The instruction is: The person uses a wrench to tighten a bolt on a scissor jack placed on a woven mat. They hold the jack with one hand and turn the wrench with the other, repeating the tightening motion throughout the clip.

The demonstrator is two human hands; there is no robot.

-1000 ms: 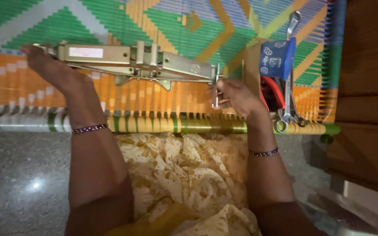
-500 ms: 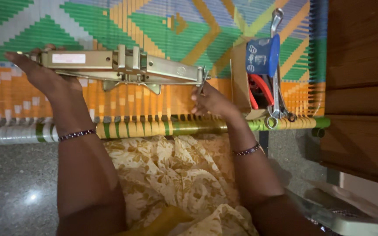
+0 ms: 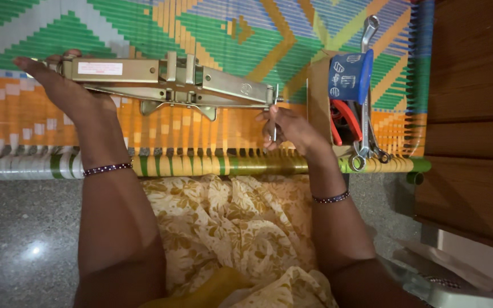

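A gold-coloured metal scissor jack (image 3: 169,82) lies folded flat across a woven mat (image 3: 229,34), long side left to right. My left hand (image 3: 64,85) grips its left end, fingers wrapped over the top. My right hand (image 3: 289,126) holds the thin metal crank (image 3: 275,114) at the jack's right end, fingers closed around it. Both wrists wear dark beaded bangles.
A cardboard box (image 3: 318,97) at the right holds a blue pouch (image 3: 350,77), red-handled pliers (image 3: 346,117) and wrenches (image 3: 366,85). The mat's wrapped frame bar (image 3: 201,165) runs along its near edge. Wooden furniture (image 3: 469,114) stands at the right. Patterned yellow cloth (image 3: 223,228) covers my lap over a grey stone floor (image 3: 24,228).
My right hand has turned the crank at the jack's right end, so its handle now points down. The view has shifted slightly. My left hand has kept its hold.
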